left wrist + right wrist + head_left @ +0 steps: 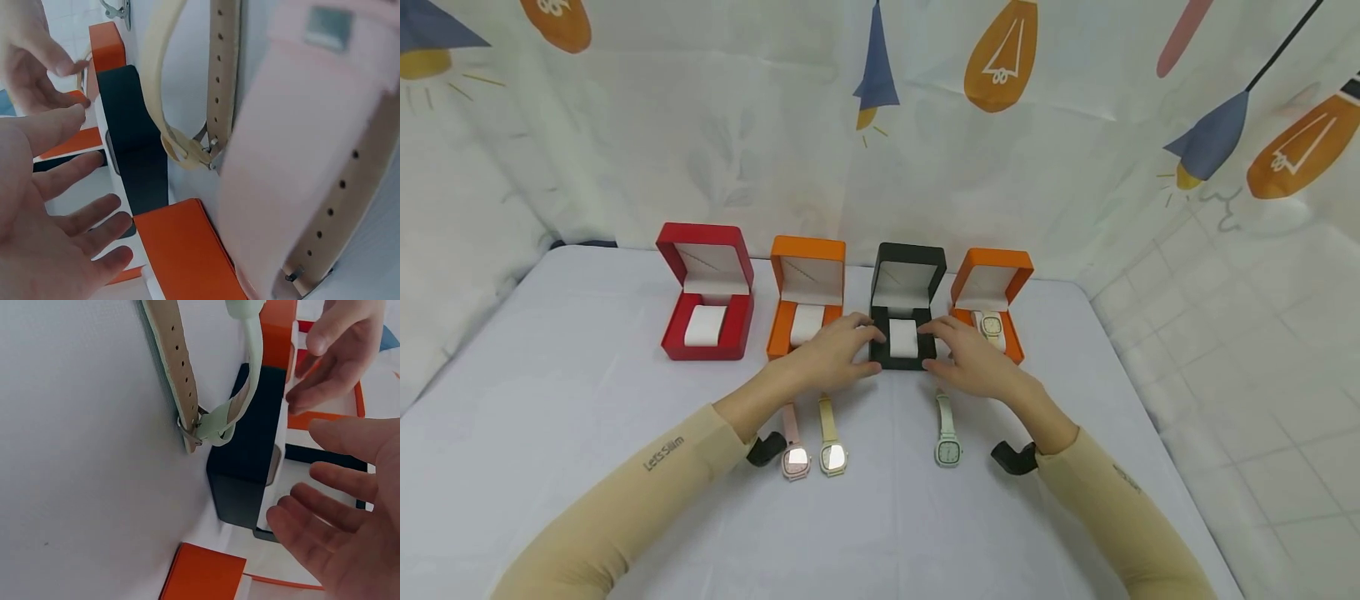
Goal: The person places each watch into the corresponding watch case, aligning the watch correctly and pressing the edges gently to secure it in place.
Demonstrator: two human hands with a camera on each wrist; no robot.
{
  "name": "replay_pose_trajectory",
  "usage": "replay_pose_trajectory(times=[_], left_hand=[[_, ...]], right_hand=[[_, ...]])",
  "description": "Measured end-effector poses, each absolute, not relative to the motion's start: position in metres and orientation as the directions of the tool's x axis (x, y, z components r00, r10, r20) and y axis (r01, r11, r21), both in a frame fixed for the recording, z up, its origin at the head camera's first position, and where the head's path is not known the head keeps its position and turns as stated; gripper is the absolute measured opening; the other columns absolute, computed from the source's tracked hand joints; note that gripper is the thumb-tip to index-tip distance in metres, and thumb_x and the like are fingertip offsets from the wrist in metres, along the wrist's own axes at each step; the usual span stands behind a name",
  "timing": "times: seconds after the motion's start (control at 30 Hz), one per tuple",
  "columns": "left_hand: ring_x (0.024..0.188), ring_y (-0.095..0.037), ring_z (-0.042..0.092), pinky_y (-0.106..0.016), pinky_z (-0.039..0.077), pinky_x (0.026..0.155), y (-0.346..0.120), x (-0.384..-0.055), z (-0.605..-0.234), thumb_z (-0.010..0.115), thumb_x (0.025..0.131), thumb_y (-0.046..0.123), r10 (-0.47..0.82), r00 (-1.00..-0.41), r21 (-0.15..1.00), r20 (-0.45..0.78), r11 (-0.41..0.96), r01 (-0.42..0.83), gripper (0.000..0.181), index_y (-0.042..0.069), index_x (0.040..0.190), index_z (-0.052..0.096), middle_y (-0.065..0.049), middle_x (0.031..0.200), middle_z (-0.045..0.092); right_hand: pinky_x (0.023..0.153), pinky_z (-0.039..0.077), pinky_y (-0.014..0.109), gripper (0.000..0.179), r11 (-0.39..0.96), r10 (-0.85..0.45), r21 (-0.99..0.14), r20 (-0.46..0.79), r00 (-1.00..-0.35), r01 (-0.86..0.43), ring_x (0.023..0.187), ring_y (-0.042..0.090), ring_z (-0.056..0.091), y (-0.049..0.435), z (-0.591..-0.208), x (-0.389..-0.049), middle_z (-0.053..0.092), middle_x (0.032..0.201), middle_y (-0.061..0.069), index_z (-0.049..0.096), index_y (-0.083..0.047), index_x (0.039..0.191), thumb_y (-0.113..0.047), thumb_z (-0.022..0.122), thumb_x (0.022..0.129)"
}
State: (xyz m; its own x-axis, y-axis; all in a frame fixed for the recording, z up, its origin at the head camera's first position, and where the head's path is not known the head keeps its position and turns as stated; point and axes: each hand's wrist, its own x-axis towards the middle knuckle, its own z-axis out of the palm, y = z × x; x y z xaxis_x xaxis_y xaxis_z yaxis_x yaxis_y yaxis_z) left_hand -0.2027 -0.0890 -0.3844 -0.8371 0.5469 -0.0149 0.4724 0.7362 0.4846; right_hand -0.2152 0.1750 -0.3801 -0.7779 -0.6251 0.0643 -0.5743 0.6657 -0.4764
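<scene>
An open dark green watch box (902, 364) with a white cushion (903, 338) stands between my two hands. My left hand (831, 354) is at its left side with fingers spread and holds nothing. On the other side is my right hand (973, 357), its fingers likewise spread and nothing in them. Whether any fingertip touches the box I cannot tell. Nearer me lie a pink watch (796, 461) and a yellow watch (832, 457) below my left hand. A pale green watch (948, 451) lies below the right one; its buckled strap (215, 425) shows close up in the right wrist view.
A red box (707, 354) and an orange box (807, 248), both open with white cushions, stand on the left. At right, another open orange box (1018, 343) holds a cream watch (992, 326). A printed white curtain (715, 125) hangs behind the white-covered table (880, 533).
</scene>
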Motion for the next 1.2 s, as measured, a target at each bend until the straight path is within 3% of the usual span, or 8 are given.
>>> replay_pose_trajectory(times=[0.33, 0.63, 0.87, 1.03, 1.2], left_hand=[[0.106, -0.030, 0.058, -0.046, 0.052, 0.095, -0.085, -0.186, -0.382, 0.074, 0.096, 0.026, 0.582, -0.813, 0.512, 0.020, 0.692, 0.509, 0.038, 0.005, 0.127, 0.068, -0.017, 0.120, 0.061], [0.098, -0.022, 0.062, -0.033, 0.054, 0.083, -0.072, -0.162, -0.381, 0.071, 0.098, 0.023, 0.713, -0.694, 0.648, -0.098, 0.575, 0.499, 0.024, 0.007, 0.115, 0.072, -0.004, 0.104, 0.066], [0.085, -0.011, 0.058, -0.028, 0.051, 0.081, -0.052, -0.145, -0.393, 0.073, 0.097, 0.023, 0.785, -0.605, 0.688, -0.133, 0.512, 0.514, 0.023, 0.007, 0.113, 0.073, -0.001, 0.101, 0.065], [0.096, -0.013, 0.059, -0.027, 0.051, 0.089, -0.040, -0.135, -0.397, 0.075, 0.095, 0.023, 0.790, -0.588, 0.692, -0.174, 0.523, 0.497, 0.027, 0.006, 0.116, 0.073, 0.000, 0.102, 0.065], [0.096, -0.010, 0.058, -0.026, 0.050, 0.090, -0.032, -0.131, -0.399, 0.075, 0.095, 0.024, 0.786, -0.586, 0.690, -0.195, 0.535, 0.487, 0.030, 0.006, 0.118, 0.073, 0.002, 0.103, 0.065]], right_hand=[[0.111, 0.042, 0.049, 0.051, 0.672, -0.632, -0.426, 0.097, -0.769, -0.606, 0.130, 0.034, 0.052, 0.162, -0.381, -0.232, 0.055, 0.142, 0.018, 0.057, 0.002, 0.139, -0.018, 0.075, 0.095], [0.109, 0.044, 0.046, 0.048, 0.711, -0.641, -0.392, -0.019, -0.767, -0.584, 0.127, 0.032, 0.055, 0.151, -0.380, -0.246, 0.058, 0.138, 0.016, 0.060, 0.000, 0.136, -0.021, 0.075, 0.095], [0.111, 0.042, 0.046, 0.054, 0.733, -0.629, -0.394, -0.082, -0.773, -0.555, 0.129, 0.031, 0.053, 0.149, -0.380, -0.256, 0.059, 0.139, 0.016, 0.059, 0.000, 0.139, -0.023, 0.077, 0.094], [0.108, 0.044, 0.046, 0.056, 0.751, -0.621, -0.387, -0.136, -0.772, -0.536, 0.125, 0.030, 0.053, 0.148, -0.380, -0.261, 0.060, 0.138, 0.013, 0.058, -0.003, 0.142, -0.025, 0.077, 0.094], [0.109, 0.043, 0.047, 0.060, 0.760, -0.616, -0.381, -0.166, -0.770, -0.526, 0.127, 0.032, 0.050, 0.148, -0.380, -0.267, 0.058, 0.141, 0.014, 0.056, -0.005, 0.145, -0.027, 0.077, 0.093]])
